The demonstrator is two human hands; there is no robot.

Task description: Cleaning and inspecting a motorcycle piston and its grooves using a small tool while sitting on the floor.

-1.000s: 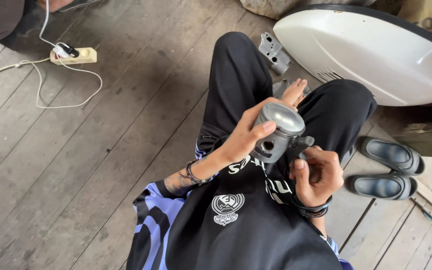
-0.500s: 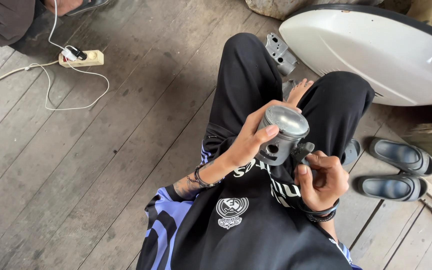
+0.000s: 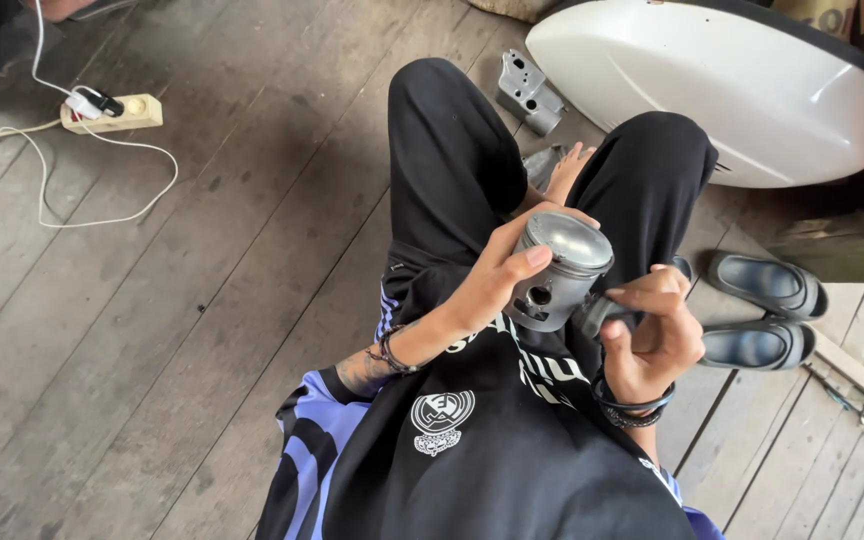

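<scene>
My left hand (image 3: 497, 275) grips a grey metal piston (image 3: 558, 268), thumb across its side above the round pin hole, crown tilted up to the right. My right hand (image 3: 652, 330) is just right of it, fingers curled around a small dark cylindrical part (image 3: 597, 313) that sits at the piston's lower right edge. Both hands are held over my lap, above black trousers and a black and blue shirt. I sit on a wooden plank floor (image 3: 202, 300).
A large white curved shell (image 3: 732, 90) lies ahead on the right. A grey metal bracket (image 3: 527, 93) rests by my knee. A pair of dark slippers (image 3: 762, 310) sits at right. A power strip (image 3: 112, 110) with white cables lies far left.
The view has shifted slightly. My right hand has risen and moved closer to the piston's side with the small part. The piston stays in my left hand.
</scene>
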